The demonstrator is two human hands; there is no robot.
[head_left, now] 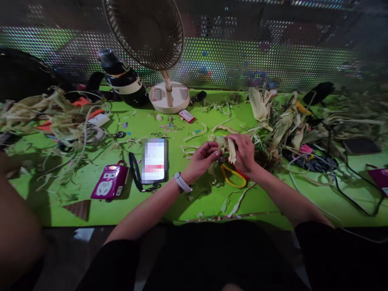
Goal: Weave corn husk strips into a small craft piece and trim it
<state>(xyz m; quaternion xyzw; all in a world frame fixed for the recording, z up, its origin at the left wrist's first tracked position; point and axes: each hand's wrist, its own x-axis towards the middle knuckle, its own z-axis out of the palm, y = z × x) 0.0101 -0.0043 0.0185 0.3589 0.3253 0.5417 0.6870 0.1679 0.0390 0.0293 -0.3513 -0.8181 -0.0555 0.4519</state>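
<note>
Both of my hands meet over the middle of the green table (169, 202). My left hand (202, 158), with a white watch on the wrist, pinches a pale dried corn husk piece (226, 146). My right hand (244, 152) grips the same husk piece from the right side. Just below my hands lie yellow-and-red handled scissors (233, 177) on the table. A phone (154, 161) with a lit screen lies to the left of my left hand.
Piles of dried corn husks lie at the left (51, 113) and right (285, 121). A desk fan (157, 48) stands at the back, a dark bottle (123, 79) beside it. A purple power strip (109, 186) sits left of the phone. Cables (333, 178) run at right. Another person's arm (15, 218) is at far left.
</note>
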